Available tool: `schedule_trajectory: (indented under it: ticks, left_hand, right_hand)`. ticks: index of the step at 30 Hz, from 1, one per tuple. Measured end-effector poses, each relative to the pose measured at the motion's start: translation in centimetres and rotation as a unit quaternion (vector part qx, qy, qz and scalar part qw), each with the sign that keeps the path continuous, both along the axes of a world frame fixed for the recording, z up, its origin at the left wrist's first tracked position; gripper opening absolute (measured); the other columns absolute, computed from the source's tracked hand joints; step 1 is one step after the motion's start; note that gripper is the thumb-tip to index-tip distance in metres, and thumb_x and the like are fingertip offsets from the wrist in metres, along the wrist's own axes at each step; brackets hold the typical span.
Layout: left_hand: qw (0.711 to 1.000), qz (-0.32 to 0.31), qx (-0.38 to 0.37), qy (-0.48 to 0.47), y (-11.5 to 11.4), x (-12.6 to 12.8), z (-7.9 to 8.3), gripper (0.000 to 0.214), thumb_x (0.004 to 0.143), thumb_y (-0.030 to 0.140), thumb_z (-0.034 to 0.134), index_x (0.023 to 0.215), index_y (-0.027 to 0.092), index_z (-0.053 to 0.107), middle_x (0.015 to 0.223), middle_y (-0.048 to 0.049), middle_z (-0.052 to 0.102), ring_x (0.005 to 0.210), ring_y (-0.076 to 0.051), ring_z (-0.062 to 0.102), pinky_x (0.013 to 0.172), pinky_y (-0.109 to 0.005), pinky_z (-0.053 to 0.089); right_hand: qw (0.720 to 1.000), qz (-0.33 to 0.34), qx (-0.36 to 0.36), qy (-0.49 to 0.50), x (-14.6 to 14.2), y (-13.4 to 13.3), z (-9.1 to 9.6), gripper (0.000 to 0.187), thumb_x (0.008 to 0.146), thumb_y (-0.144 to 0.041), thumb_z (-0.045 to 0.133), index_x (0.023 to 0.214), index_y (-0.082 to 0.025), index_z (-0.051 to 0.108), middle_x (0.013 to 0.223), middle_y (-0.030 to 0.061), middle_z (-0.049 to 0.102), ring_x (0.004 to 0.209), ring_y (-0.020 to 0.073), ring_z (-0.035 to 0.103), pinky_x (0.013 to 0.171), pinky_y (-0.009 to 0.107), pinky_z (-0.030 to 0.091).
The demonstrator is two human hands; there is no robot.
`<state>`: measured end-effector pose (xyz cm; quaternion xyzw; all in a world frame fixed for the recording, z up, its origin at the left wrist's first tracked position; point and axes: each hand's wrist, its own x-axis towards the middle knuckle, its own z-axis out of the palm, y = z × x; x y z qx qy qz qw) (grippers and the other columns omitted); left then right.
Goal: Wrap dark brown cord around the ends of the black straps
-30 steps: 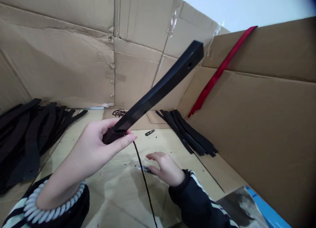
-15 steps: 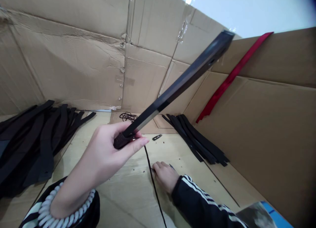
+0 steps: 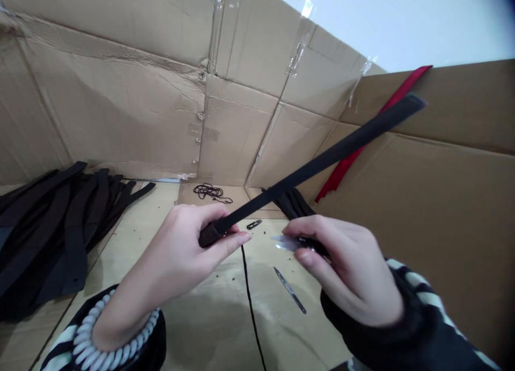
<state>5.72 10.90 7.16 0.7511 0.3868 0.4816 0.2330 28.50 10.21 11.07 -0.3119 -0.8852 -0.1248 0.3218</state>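
Observation:
My left hand point(image 3: 197, 247) is closed around the lower end of a long, flat black strip point(image 3: 314, 164), which slants up to the right. Dark cord point(image 3: 211, 232) is wound in a tight band around the strip at my fingers. From there a loose tail of cord point(image 3: 251, 306) runs down toward the near edge. To the right of the strip, my right hand point(image 3: 346, 269) grips a pair of small snips point(image 3: 289, 243) with pale, pointed blades and a dark handle, blurred by motion. The blades point left, apart from the strip and cord.
Another small snips point(image 3: 254, 224) and a slim pointed metal tool point(image 3: 289, 290) lie on the tabletop. A cord bundle point(image 3: 211, 192) is at the back. Black strips are piled left point(image 3: 76, 226) and right point(image 3: 295, 202). Cardboard walls point(image 3: 161, 103) enclose the space; a red ribbon point(image 3: 402, 89) hangs right.
My right hand has risen from the tabletop to the right of the strip, with the snips in it. The strip's far end has swung down and right.

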Motion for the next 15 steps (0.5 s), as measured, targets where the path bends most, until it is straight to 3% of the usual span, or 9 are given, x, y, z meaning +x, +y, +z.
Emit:
schedule_trajectory:
  ticks: [3, 7, 15]
  left_hand:
    - [1.000, -0.014, 0.002, 0.020, -0.1, -0.1, 0.0, 0.019, 0.081, 0.030, 0.063, 0.068, 0.017, 0.059, 0.054, 0.0043, 0.049, 0.050, -0.008, 0.042, 0.045, -0.017, 0.030]
    - [1.000, -0.028, -0.006, 0.014, -0.3, -0.4, 0.1, 0.020, 0.082, 0.032, 0.062, 0.069, 0.017, 0.059, 0.056, 0.0031, 0.049, 0.052, -0.009, 0.040, 0.047, -0.018, 0.030]
    - [0.997, -0.056, -0.030, 0.036, -0.8, -0.4, 0.5, 0.020, 0.083, 0.037, 0.061, 0.078, 0.018, 0.064, 0.064, 0.0032, 0.058, 0.057, -0.010, 0.047, 0.049, -0.019, 0.033]
  right_hand:
    - [0.996, 0.006, 0.052, -0.074, -2.4, -0.5, 2.4, 0.036, 0.094, -0.049, 0.044, 0.077, -0.019, 0.055, 0.058, 0.0011, 0.059, 0.051, 0.0106, 0.053, 0.050, 0.024, 0.036]
    - [0.990, 0.035, 0.045, -0.133, -3.6, 0.2, 3.4, 0.040, 0.093, -0.050, 0.045, 0.076, -0.018, 0.061, 0.061, 0.0022, 0.064, 0.054, 0.0113, 0.057, 0.052, 0.023, 0.040]
    - [0.988, 0.111, -0.092, -0.062, -3.8, 0.8, 2.9, 0.029, 0.085, -0.041, 0.063, 0.083, -0.013, 0.069, 0.073, 0.0038, 0.070, 0.064, 0.0118, 0.064, 0.059, 0.021, 0.046]
